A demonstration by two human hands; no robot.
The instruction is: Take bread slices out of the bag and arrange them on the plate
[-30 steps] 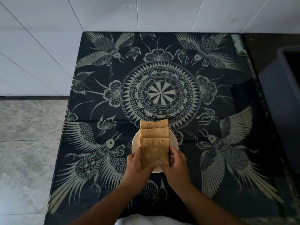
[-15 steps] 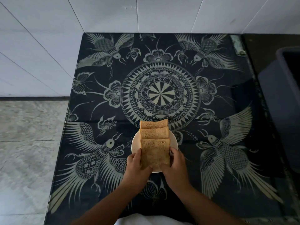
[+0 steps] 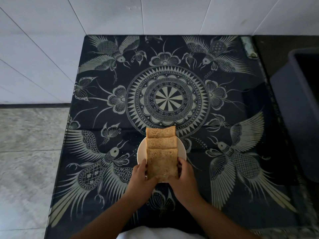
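Three brown bread slices lie overlapped in a row on a small white plate point(image 3: 141, 153) near the table's front. The far slice point(image 3: 160, 132) hangs over the plate's far rim, and the middle slice point(image 3: 162, 143) rests against it. Both hands grip the nearest slice point(image 3: 162, 162) by its side edges: my left hand point(image 3: 141, 177) on the left edge, my right hand point(image 3: 185, 178) on the right edge. The near part of the plate is hidden under the slice and hands. No bag is in view.
The plate sits on a dark patterned cloth point(image 3: 172, 100) with pale birds and a round centre motif. A dark blue bin point(image 3: 300, 109) stands off the table's right side. White wall tiles rise behind; grey floor lies to the left.
The nearest slice has shifted slightly towards me with both hands still on its edges. Otherwise the scene is the same.
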